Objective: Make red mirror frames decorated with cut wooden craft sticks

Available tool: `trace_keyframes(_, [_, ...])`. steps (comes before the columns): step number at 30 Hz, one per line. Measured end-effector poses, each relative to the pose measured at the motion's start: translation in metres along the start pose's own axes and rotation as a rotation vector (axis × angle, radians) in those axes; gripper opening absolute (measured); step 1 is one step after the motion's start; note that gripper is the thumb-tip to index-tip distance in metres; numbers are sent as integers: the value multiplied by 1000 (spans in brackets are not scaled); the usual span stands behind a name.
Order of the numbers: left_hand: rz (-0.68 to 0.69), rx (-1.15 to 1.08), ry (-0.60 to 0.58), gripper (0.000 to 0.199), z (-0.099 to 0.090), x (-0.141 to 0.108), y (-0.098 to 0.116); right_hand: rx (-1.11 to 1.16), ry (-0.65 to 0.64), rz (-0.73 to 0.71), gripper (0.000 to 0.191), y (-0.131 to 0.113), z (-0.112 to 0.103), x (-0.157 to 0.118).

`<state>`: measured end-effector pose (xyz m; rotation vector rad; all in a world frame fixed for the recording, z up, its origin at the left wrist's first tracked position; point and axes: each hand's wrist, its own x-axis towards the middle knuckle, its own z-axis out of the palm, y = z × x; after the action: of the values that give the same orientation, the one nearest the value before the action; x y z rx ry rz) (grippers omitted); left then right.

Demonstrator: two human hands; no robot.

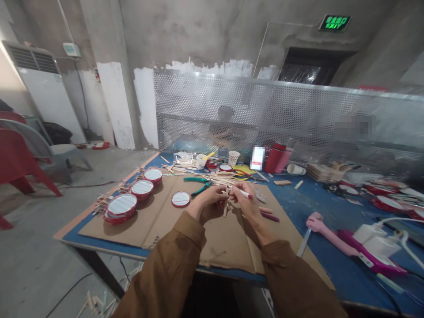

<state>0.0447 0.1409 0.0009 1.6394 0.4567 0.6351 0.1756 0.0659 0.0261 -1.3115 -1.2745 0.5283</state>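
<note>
Over the cardboard sheet (218, 247), my left hand (209, 197) pinches a flat wooden craft stick (225, 210) that points downward. My right hand (247, 207) is closed around a white marker pen with a red end (246, 194), its other end close to the stick. Whether the pen touches the stick, I cannot tell. Just left of my hands lie pliers with teal handles (198, 190) and a small round red-rimmed piece with a white face (180, 198). Below my right hand lies a dark purple stick-like object (270, 217).
Red-rimmed drum-like pieces (122, 206) stand along the left edge. Loose wooden sticks (228, 179), paper cups (233, 157) and a lit phone (257, 157) are at the back. A pink-handled tool (331, 234) and a purple power strip (377, 260) lie right. A perforated metal screen (198, 101) stands behind.
</note>
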Motion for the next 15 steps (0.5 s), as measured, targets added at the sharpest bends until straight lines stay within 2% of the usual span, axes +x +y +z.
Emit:
trace_keyframes(5, [-22,-6,11,21,1,-1,3,43,-26,7,17,0,1,0])
trace_keyframes(15, [-33,-82,1,26,2,-1,2,19,-6,0,12,-1,1,-1])
